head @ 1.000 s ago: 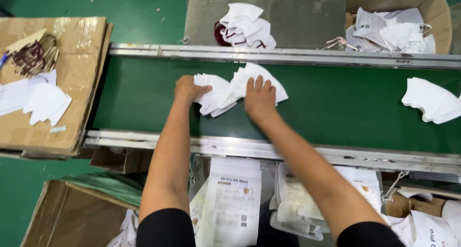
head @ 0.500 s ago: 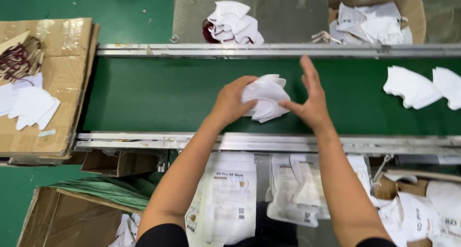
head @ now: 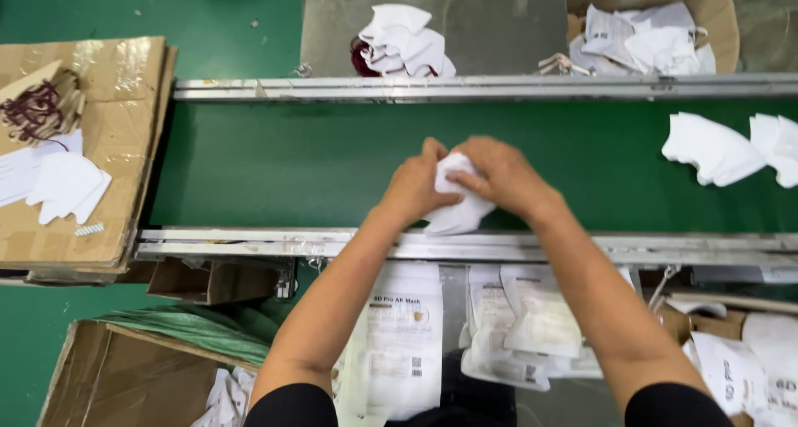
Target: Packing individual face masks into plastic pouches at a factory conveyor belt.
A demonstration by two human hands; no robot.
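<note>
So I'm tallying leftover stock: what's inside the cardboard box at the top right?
The cardboard box holds a loose heap of white masks, some in clear printed wrappers. Whatever lies beneath the heap is covered, and the box's top runs out of view.

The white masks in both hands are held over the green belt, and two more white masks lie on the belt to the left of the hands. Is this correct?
Not quite. The left hand and right hand do hold the folded white masks over the green belt, but the two loose white masks lie on the belt to the right of the hands, not the left. The head view shows this.
</note>
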